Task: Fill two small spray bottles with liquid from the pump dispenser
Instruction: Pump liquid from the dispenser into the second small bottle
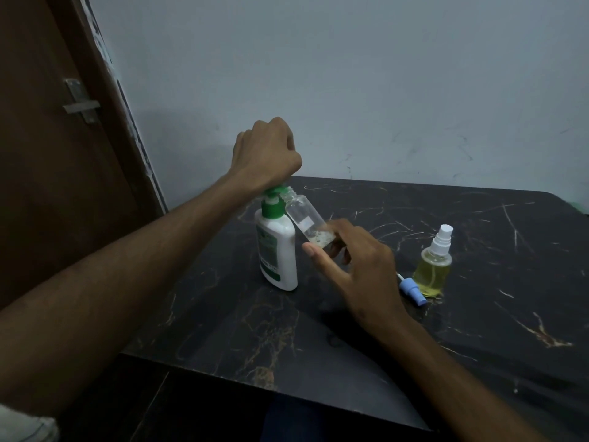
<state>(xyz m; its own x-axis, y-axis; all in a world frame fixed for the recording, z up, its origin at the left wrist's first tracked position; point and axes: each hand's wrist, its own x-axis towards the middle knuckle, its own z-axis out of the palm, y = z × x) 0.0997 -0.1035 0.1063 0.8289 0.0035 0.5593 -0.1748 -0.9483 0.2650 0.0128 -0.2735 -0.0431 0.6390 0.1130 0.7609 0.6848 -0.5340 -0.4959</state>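
The left hand (266,153) is raised at the end of a bare forearm that reaches in from the lower left; its fingers are curled into a fist with the knuckles uppermost, and its underside bears downward; the right hand (353,266) comes in from the lower right on a bare forearm, back of the hand facing up; its thumb and fingertips pinch inward.
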